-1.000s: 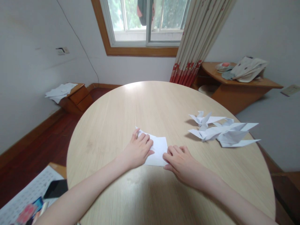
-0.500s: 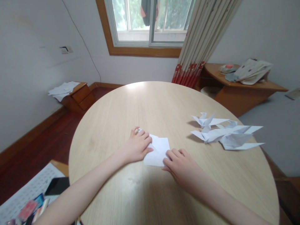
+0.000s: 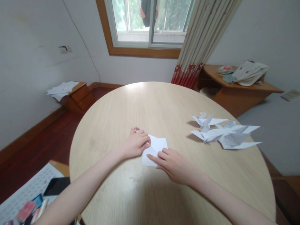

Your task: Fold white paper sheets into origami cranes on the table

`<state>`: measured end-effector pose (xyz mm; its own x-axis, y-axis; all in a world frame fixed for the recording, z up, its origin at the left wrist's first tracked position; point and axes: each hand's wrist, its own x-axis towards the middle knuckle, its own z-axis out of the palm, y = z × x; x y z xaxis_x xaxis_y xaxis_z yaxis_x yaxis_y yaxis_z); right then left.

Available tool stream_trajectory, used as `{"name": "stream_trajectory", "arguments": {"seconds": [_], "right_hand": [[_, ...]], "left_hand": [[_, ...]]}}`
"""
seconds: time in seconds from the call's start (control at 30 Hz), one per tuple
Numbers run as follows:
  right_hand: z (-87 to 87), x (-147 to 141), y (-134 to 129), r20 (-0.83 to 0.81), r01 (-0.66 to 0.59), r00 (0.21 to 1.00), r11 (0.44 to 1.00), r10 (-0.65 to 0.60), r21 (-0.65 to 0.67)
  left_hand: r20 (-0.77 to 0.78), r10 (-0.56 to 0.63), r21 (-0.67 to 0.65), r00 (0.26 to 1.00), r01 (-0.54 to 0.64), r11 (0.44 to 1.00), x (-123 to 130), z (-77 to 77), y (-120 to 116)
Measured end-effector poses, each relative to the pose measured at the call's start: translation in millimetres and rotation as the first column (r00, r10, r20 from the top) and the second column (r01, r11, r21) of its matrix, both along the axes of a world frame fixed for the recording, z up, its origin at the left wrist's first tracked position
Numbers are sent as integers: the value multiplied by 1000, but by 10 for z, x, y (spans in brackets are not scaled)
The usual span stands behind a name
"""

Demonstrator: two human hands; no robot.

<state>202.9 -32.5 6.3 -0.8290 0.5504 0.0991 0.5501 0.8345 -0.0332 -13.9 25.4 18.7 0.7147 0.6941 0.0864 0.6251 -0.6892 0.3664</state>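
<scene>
A folded piece of white paper [image 3: 161,143] lies on the round table in front of me. My left hand [image 3: 138,143] rests over its left part, fingers curled and closed on it, so that end is mostly covered. From the right, my right hand [image 3: 170,164] reaches onto the paper with the index finger stretched out across it, the tip close to my left thumb. The other fingers of that hand are bent over the paper's right side.
Several folded white paper birds [image 3: 225,132] stand on the table's right side. The pale wooden table [image 3: 150,103] has a rounded edge. At lower left are a black phone [image 3: 57,186] and a printed sheet [image 3: 30,184]. A corner shelf [image 3: 246,90] holds a cloth bag [image 3: 250,72].
My right hand has moved left from the paper's right edge onto its face, and its index finger has straightened. My left hand stays on the paper, shifted slightly.
</scene>
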Motion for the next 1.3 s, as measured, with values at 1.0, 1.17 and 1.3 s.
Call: {"name": "stream_trajectory", "arguments": {"seconds": [1.0, 1.17, 1.3], "right_hand": [[5, -24, -16, -3, 19, 1000, 988, -20, -156], [13, -28, -17, 0, 22, 1000, 988, -23, -150], [22, -35, -14, 9, 23, 1000, 989, -22, -148]], "left_hand": [[-269, 159, -112, 950, -195, 974, -129, -135, 61], [-258, 248, -71, 934, -274, 959, -195, -157, 167], [-268, 296, -60, 917, -323, 945, -239, -168, 241]]}}
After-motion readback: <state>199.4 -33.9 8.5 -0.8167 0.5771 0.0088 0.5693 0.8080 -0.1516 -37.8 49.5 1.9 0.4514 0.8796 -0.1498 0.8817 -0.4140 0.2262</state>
